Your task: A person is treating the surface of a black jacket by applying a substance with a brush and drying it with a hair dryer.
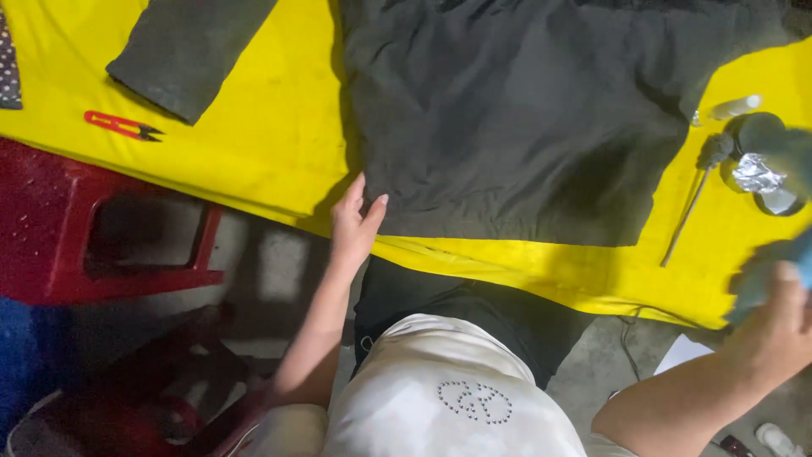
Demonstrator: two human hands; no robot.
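The dark garment (516, 127) lies spread flat over the yellow tabletop (279, 144), filling the 12 o'clock part of the view, with one sleeve (190, 55) reaching out toward 10 o'clock. The left hand (353, 222) rests at the garment's lower left corner, its fingers (376, 207) loosely spread and laid flat, touching the hem's edge rather than pinching it. The right hand (774, 326), at about 4 o'clock and well off the tabletop's edge, is closed around a blurred bluish-grey thing (761, 275); what that thing is cannot be made out. A likely slip here: with only flat fingers on one corner, the cloth could slide or bunch if it is tugged, and the hem hanging near the tabletop's front edge could drag off. The cluster at 3 o'clock, a foil-wrapped object (757, 173), a thin rod (687, 211) and a small pale bottle (734, 107), sits just beside the garment's right side and could be knocked by a sweeping sleeve or arm. Red thread snips (123, 126) lie at 9 o'clock, well apart from both hands.
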